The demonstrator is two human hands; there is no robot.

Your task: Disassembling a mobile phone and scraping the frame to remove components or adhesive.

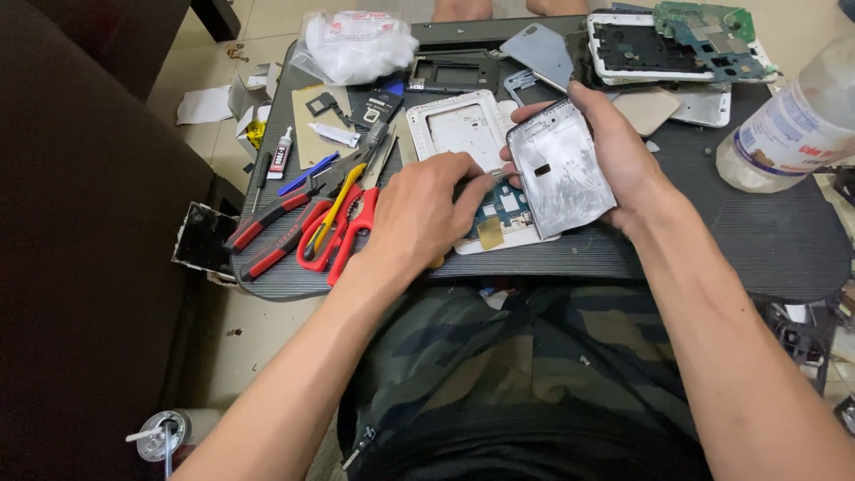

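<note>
My right hand [623, 151] grips a silvery phone frame [561, 169], tilted up off the small dark table [766, 240]. My left hand [419, 214] is closed on a thin metal tool [485, 175] whose tip meets the frame's lower left edge. Under both hands lies an opened white phone body showing a blue circuit board [503, 214]. Just behind it rests a white phone middle frame [454, 129].
Red-handled pliers [267, 233], red scissors [343, 233] and a yellow tool [343, 200] lie left of my left hand. Glue tubes [281, 151], a white plastic bag [356, 44], more phone shells and a green board [704, 36] fill the back. A clear bottle [793, 125] stands at right.
</note>
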